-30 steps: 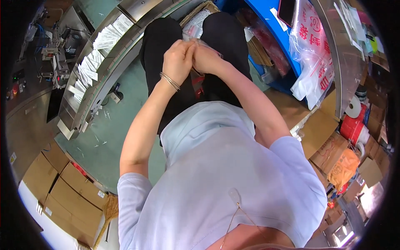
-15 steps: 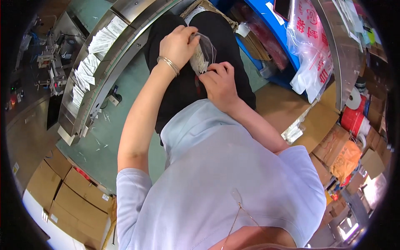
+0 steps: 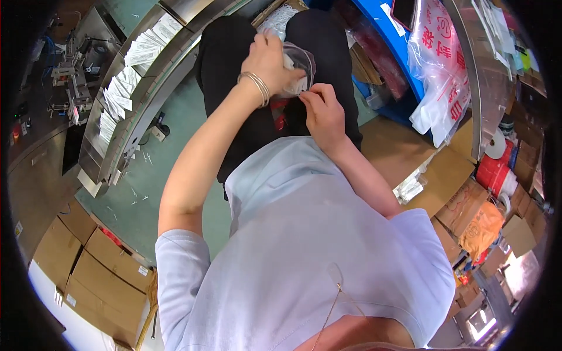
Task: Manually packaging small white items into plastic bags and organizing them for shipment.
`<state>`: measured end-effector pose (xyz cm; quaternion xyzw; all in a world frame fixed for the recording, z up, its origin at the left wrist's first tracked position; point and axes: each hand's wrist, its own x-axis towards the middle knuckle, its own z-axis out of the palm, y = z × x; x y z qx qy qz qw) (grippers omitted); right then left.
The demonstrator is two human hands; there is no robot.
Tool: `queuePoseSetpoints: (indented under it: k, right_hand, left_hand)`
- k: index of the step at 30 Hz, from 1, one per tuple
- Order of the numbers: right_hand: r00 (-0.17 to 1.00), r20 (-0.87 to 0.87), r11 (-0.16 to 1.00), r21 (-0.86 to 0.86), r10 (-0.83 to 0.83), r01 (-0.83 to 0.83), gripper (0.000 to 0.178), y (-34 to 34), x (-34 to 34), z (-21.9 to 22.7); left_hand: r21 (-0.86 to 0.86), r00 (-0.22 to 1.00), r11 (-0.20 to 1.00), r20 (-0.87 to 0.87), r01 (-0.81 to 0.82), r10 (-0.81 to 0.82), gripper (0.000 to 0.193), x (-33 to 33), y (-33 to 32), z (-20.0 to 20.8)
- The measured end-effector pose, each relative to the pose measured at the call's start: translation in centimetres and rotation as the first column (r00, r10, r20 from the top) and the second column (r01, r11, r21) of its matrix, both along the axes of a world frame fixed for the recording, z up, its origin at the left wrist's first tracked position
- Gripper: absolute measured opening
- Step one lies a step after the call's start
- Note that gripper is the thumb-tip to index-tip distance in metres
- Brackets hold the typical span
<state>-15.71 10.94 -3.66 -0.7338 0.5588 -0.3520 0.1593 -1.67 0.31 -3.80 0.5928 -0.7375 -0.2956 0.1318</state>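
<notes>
A clear plastic bag [image 3: 304, 57] with whitish contents lies over my lap, between the knees of my dark trousers. My left hand [image 3: 270, 65], with bangles at its wrist, is closed on the bag's left side. Its thumb reaches across the bag toward the right, slightly blurred. At the bag's near right corner my right hand [image 3: 325, 114] pinches the edge between thumb and fingertips. Just below the bag, a small red thing [image 3: 279, 120] shows against the dark cloth. What exactly is inside the bag cannot be made out.
To the left, a curved metal bench [image 3: 132, 111] holds rows of white packets [image 3: 153, 44]. A blue bin [image 3: 383, 26] stands at the far right, with a red-printed plastic bag [image 3: 439, 70] hanging beside it. Cardboard boxes [image 3: 105, 292] are stacked at lower left.
Both hands have shifted slightly right with the bag. My left thumb now stretches over the bag, whose top looks wider and rounder. The red thing below it shows more.
</notes>
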Motion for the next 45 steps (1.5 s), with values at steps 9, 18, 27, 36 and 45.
queuePoseSetpoints:
  k: [9,18,27,36,45]
  right_hand:
    - [0.983,-0.004,0.983,0.037,0.182,-0.181,0.012,1.9,-0.9,0.2]
    - [0.993,0.113,0.989,0.134,0.046,-0.061,0.011,1.3,-0.3,-0.2]
    - [0.993,0.119,1.0,-0.026,-0.008,0.011,0.011,-1.4,1.1,-1.4]
    - [0.987,0.15,0.996,0.083,-0.056,0.044,0.022,-1.0,1.9,-0.9]
    - [0.928,0.312,0.928,0.364,-0.202,0.08,0.028,-1.2,1.3,-0.4]
  left_hand:
    - [0.147,0.965,0.987,0.245,0.059,-0.095,0.058,-2.2,5.1,-0.8]
    - [0.442,0.875,0.891,-0.385,-0.103,0.293,0.012,2.7,-1.6,-1.2]
    - [0.219,0.872,0.956,-0.408,-0.196,0.272,0.011,2.0,-5.7,1.8]
    - [0.318,0.813,0.923,-0.464,-0.218,0.352,0.014,2.3,-6.1,0.3]
    - [0.638,0.423,0.674,-0.53,-0.371,0.735,0.018,0.7,7.1,0.4]
